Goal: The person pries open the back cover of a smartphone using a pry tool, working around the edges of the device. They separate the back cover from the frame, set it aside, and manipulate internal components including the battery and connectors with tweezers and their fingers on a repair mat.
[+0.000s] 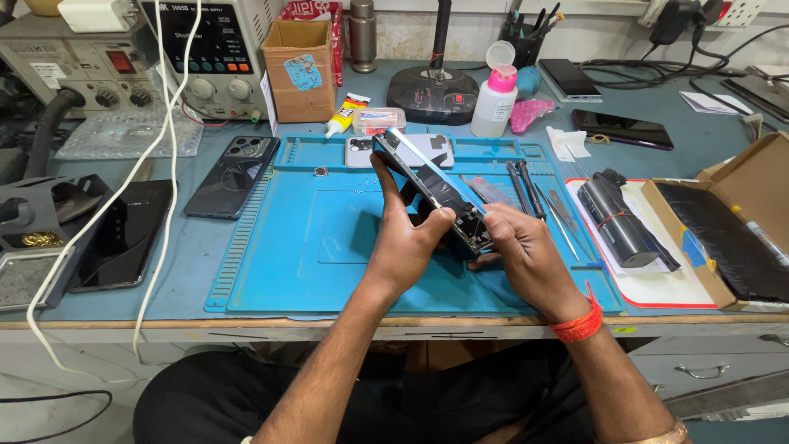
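Note:
My left hand (405, 234) grips an opened smartphone (430, 186), holding it tilted on its edge above the blue work mat (329, 247), its insides facing right. My right hand (526, 255) touches the phone's lower end, fingertips pinched at its exposed parts; whether they hold a small tool is hidden. A red thread band circles my right wrist.
Dark phones (231, 175) (122, 234) lie left of the mat, a white phone back (403, 150) at its top. Tweezers and drivers (530, 191) lie on the right. A black roll (616, 220), cardboard box (735, 222), glue tube (345, 115), pink-capped bottle (496, 99) and power supply (214, 57) surround it.

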Action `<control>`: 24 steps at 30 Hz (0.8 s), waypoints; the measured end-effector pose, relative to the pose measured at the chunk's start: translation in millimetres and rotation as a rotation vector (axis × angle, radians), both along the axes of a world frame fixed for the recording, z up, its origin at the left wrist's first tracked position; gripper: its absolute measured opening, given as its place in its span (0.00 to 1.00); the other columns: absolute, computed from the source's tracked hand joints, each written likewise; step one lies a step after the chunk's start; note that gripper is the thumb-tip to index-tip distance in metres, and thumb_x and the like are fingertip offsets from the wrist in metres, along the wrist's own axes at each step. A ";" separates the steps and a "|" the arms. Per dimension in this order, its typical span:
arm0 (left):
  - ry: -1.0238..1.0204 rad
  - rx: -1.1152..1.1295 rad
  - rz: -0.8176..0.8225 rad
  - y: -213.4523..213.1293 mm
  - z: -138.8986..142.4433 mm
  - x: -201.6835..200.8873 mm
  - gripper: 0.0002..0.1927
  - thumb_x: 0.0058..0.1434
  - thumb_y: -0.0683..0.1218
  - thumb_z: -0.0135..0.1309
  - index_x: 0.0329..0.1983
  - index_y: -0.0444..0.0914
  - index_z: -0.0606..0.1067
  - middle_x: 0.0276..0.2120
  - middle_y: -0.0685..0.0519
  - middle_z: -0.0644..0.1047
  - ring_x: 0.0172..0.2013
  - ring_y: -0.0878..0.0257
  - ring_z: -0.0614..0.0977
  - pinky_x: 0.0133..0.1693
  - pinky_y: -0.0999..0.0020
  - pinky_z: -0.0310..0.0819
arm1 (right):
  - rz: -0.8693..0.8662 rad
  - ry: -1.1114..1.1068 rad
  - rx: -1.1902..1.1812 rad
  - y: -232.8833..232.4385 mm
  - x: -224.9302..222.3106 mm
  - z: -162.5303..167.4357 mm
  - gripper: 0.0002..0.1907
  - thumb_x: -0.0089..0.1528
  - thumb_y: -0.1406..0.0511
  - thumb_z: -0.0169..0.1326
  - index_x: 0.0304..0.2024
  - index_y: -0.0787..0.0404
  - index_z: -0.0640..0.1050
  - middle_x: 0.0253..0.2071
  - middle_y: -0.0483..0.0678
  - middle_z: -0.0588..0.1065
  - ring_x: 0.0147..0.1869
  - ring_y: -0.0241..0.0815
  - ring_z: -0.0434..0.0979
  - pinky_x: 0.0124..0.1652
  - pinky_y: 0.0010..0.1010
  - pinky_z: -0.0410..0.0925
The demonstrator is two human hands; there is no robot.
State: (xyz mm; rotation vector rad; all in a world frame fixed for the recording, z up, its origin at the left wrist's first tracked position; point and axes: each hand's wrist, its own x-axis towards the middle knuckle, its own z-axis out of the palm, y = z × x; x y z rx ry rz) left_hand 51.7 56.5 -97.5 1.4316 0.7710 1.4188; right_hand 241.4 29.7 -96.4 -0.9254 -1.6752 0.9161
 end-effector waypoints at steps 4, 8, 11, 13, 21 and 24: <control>-0.019 0.076 -0.002 0.6 -1.1 0.4 0.63 0.58 0.44 0.56 0.75 0.38 0.18 0.58 0.43 0.70 0.53 0.59 0.76 0.53 0.67 0.76 | -0.002 -0.001 -0.009 0.1 0.1 -0.3 0.27 0.71 0.53 0.42 0.54 0.70 0.78 0.43 0.48 0.78 0.42 0.34 0.80 0.36 0.29 0.81; -0.031 0.082 -0.007 1.8 -3.5 0.7 0.63 0.58 0.44 0.56 0.76 0.38 0.18 0.58 0.42 0.70 0.52 0.58 0.76 0.54 0.66 0.76 | 0.001 -0.002 -0.007 0.9 0.5 -1.2 0.27 0.71 0.52 0.42 0.54 0.70 0.78 0.43 0.48 0.78 0.42 0.33 0.80 0.36 0.29 0.81; -0.028 0.095 -0.003 3.0 -4.4 0.1 0.63 0.58 0.44 0.56 0.76 0.38 0.18 0.59 0.42 0.69 0.53 0.58 0.76 0.55 0.66 0.76 | 0.001 0.005 -0.010 2.1 0.8 -1.8 0.27 0.71 0.52 0.42 0.53 0.70 0.78 0.42 0.48 0.78 0.42 0.34 0.80 0.36 0.29 0.81; -0.026 0.092 -0.002 3.1 -4.8 0.0 0.63 0.58 0.44 0.56 0.76 0.38 0.18 0.59 0.42 0.69 0.54 0.58 0.76 0.55 0.66 0.76 | 0.003 0.010 -0.012 2.2 0.9 -2.4 0.27 0.71 0.52 0.42 0.54 0.70 0.78 0.42 0.48 0.78 0.42 0.34 0.80 0.36 0.29 0.81; -0.034 0.069 -0.015 3.0 -5.0 -0.3 0.63 0.58 0.44 0.55 0.75 0.39 0.18 0.59 0.42 0.69 0.53 0.58 0.76 0.53 0.66 0.77 | -0.001 0.002 -0.006 2.3 1.1 -2.4 0.27 0.71 0.52 0.42 0.53 0.70 0.78 0.42 0.48 0.78 0.42 0.33 0.80 0.36 0.29 0.81; -0.041 0.102 -0.019 2.0 -4.0 0.0 0.63 0.60 0.43 0.56 0.76 0.40 0.17 0.60 0.42 0.69 0.53 0.58 0.76 0.54 0.66 0.76 | -0.003 0.004 -0.004 1.9 0.8 -2.3 0.27 0.71 0.53 0.42 0.52 0.70 0.78 0.42 0.48 0.78 0.42 0.34 0.80 0.36 0.29 0.81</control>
